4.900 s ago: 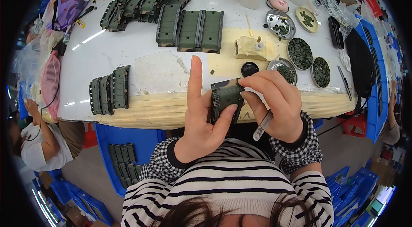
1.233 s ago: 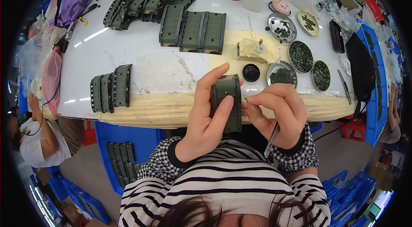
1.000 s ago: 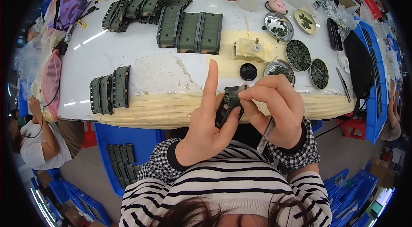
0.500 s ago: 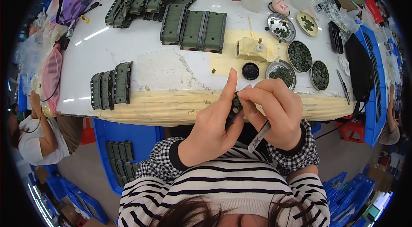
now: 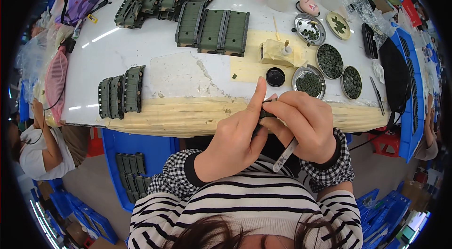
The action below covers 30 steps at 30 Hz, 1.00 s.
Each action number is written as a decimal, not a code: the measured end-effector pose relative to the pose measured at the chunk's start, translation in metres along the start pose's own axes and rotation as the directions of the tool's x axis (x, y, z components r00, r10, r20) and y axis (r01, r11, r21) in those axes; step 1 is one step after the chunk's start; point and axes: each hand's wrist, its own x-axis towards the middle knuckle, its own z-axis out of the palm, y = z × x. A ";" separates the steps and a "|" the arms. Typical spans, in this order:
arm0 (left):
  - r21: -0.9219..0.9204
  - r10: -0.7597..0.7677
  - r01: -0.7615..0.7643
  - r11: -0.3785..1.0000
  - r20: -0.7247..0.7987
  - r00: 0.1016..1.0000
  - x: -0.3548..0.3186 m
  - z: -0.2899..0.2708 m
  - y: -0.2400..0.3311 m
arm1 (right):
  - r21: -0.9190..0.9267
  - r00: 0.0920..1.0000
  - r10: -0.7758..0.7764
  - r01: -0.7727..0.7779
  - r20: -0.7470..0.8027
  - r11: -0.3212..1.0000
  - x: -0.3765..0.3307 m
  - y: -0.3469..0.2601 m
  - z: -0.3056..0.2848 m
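My left hand [image 5: 229, 144] is closed around a small dark green moulded part [image 5: 266, 114], its index finger pointing up past it. The part is mostly hidden by fingers. My right hand [image 5: 308, 126] pinches at the top of the same part with thumb and fingertips. Tucked in that palm is a flat metal tool, apparently tweezers [image 5: 286, 155], its broad end sticking out below. Just beyond my fingers lie a round black cap [image 5: 275, 77] and a metal dish of tiny green pieces [image 5: 309, 82].
Finished-looking green ribbed blocks [image 5: 222, 32] stand at the back, with more [image 5: 121, 92] at left. Tins of green pieces [image 5: 329, 61] and a taped box with a stick [image 5: 282, 53] sit at right. A blue tray [image 5: 141, 143] is below the table edge; people sit either side.
Both hands shift slightly, still together on the green part. The right fingers move a little along its top, and the metal tool tilts slightly. Elsewhere the table things stay put.
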 end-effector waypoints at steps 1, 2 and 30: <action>-0.011 -0.003 0.003 1.000 0.012 1.000 0.000 0.000 0.000 | 0.004 1.000 0.001 -0.001 0.004 1.000 -0.001 0.001 0.000; -0.063 -0.010 0.011 0.998 0.014 1.000 0.001 0.000 0.000 | 0.033 1.000 0.016 -0.015 -0.014 0.999 0.000 0.001 -0.001; -0.943 -0.377 0.311 -0.118 0.332 0.865 0.016 -0.006 -0.024 | -0.091 0.937 0.330 -0.340 -0.113 0.936 0.034 0.065 -0.003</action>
